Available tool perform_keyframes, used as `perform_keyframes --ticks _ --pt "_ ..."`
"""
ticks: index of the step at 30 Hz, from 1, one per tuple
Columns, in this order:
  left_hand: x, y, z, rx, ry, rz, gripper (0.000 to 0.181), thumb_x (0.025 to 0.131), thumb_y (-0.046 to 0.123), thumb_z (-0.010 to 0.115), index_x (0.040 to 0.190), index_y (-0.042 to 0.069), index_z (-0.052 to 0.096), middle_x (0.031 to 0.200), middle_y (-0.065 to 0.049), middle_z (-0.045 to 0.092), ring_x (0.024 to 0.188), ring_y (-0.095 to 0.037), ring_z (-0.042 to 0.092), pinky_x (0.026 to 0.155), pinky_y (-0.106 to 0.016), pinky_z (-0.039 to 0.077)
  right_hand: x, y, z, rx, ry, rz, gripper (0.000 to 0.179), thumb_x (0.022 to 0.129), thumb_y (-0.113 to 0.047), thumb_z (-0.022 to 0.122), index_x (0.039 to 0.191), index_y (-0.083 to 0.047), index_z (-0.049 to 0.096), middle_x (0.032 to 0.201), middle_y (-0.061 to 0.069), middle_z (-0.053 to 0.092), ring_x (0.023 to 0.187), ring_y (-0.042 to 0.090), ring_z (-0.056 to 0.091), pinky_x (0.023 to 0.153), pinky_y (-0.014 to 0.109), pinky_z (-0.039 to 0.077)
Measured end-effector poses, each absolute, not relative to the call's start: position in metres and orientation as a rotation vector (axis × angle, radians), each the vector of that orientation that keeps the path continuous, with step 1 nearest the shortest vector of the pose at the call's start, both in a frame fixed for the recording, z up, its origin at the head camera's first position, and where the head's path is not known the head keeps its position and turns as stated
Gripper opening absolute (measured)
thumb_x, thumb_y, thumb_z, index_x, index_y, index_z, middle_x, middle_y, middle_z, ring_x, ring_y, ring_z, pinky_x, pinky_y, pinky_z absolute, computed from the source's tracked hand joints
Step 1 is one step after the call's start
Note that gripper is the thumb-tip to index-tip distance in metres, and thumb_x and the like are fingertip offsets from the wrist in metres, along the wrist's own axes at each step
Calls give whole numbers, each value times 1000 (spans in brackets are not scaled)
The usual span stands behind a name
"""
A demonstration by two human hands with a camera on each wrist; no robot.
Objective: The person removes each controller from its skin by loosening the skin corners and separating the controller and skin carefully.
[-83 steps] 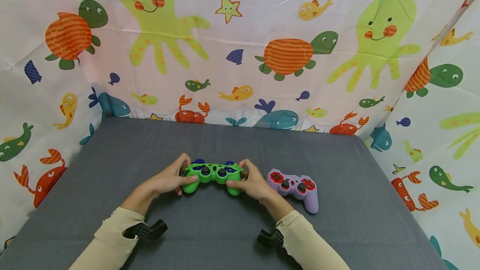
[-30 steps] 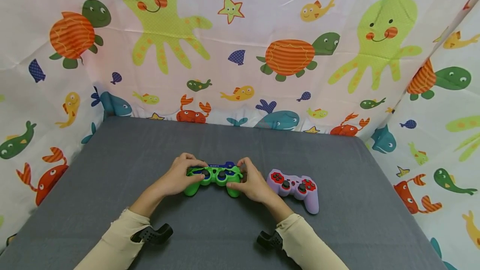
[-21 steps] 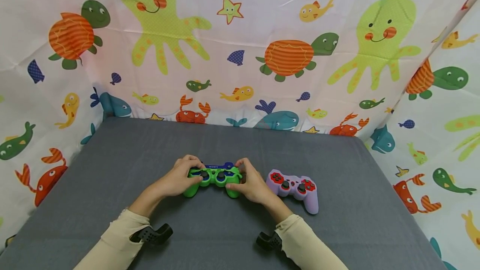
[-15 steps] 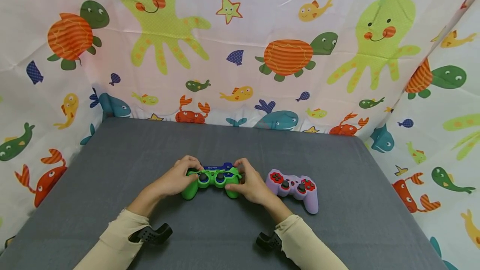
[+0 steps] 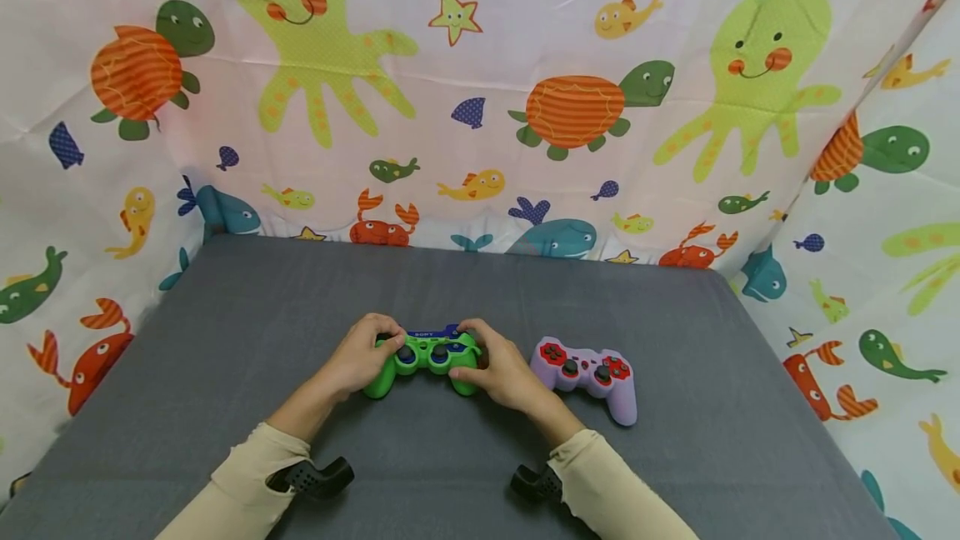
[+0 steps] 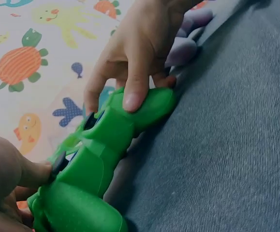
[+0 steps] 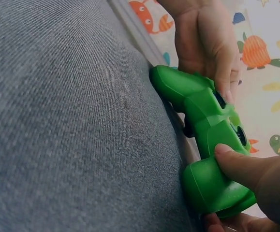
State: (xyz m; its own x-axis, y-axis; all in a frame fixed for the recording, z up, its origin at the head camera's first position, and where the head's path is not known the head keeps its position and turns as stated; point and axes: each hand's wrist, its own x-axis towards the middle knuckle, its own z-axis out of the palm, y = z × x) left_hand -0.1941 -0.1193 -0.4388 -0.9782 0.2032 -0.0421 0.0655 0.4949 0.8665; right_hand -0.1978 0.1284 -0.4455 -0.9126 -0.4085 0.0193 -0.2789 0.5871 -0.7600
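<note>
A game controller with a blue body (image 5: pixel 426 334) sits in a soft green cover (image 5: pixel 429 353), mid-table in the head view. A blue strip lettered SONY shows along its far edge, beyond the cover's rim. My left hand (image 5: pixel 362 358) grips the controller's left end, with thumb and fingers bunched near the left stick. At the other end my right hand (image 5: pixel 504 370) holds it, thumb on the grip and index finger over the far corner. In the right wrist view the right thumb (image 7: pixel 241 164) presses the green cover. The controller's underside is mostly hidden.
A purple-covered controller with red button areas (image 5: pixel 588 375) lies just right of my right hand. Grey cloth (image 5: pixel 427 457) covers the table. A curtain printed with sea animals (image 5: pixel 480 107) stands behind and along both sides. Black camera mounts (image 5: pixel 318 480) sit on both wrists.
The left fingers, spread over the controller's upper left a second ago, are drawn back and bunched at that corner. The blue SONY strip, not visible at first, now shows. The purple controller stays put.
</note>
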Motion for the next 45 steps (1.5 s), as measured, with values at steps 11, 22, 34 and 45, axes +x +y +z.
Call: perform_keyframes --ticks 11,22,34,45 --pt "-197 -126 -432 598 2662 1369 13 103 8 55 104 8 68 126 -16 59 122 -35 53 100 -54 43 -194 127 -440 -530 2768 -1055 45 92 -33 75 129 -18 55 119 9 69 87 19 58 72 33 43" --pt "-193 -126 -429 891 3010 955 26 80 9 86 84 19 62 112 -3 57 106 -26 52 86 -45 47 -193 119 -440 -519 2818 -1053 42 92 -34 75 126 -17 58 90 3 62 72 15 51 62 30 38" --pt "-196 -132 -424 791 2924 1050 11 92 13 74 82 14 77 93 -1 63 83 -17 60 75 -36 51 -192 121 -443 -470 2876 -998 45 90 -42 75 128 -22 59 93 1 64 72 16 53 58 30 38" --pt "-196 -131 -429 676 2910 1173 17 89 8 77 79 15 65 97 -3 61 88 -17 61 82 -39 52 -196 122 -445 -718 2576 -1291 38 103 -23 59 140 -14 59 152 24 36 140 40 39 111 62 36"
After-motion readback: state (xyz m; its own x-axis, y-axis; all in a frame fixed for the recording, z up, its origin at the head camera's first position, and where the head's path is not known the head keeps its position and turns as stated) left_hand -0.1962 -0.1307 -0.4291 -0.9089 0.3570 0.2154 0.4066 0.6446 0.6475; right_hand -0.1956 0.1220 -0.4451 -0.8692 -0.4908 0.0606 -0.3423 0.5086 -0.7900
